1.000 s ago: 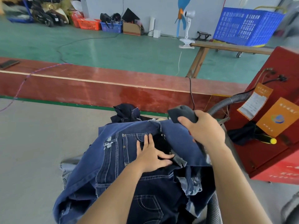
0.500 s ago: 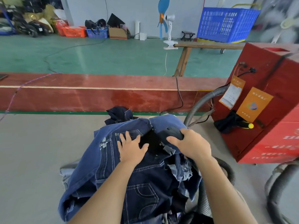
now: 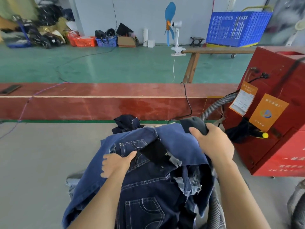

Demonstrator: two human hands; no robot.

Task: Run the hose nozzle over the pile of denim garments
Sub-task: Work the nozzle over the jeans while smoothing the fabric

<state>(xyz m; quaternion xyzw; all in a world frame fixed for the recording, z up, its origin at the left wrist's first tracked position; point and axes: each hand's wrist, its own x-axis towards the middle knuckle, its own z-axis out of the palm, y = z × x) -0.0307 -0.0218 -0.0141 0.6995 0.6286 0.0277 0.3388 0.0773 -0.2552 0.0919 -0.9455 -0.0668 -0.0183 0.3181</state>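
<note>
A pile of denim garments point(image 3: 148, 184), dark and mid blue with white stitching, lies on the grey table in front of me. My left hand point(image 3: 116, 164) rests flat on the top garment near a pocket, fingers apart. My right hand point(image 3: 212, 144) grips the dark hose nozzle point(image 3: 193, 125) at the pile's far right edge, its tip just above the denim. A grey ribbed hose point(image 3: 214, 106) runs from the red machine point(image 3: 279, 113) at the right; another stretch of hose point(image 3: 216, 210) lies under my right forearm.
A long red bench point(image 3: 99, 103) crosses behind the table, with a black cable over it. Behind it is green floor, a clip fan point(image 3: 175, 35) on a wooden bench, a blue crate point(image 3: 237, 28) and boxes along the wall. More hose point(image 3: 297, 204) curls at the lower right.
My right hand has lifted the nozzle from the middle of the pile back to its far right edge. My left hand slid leftward and down across the top garment.
</note>
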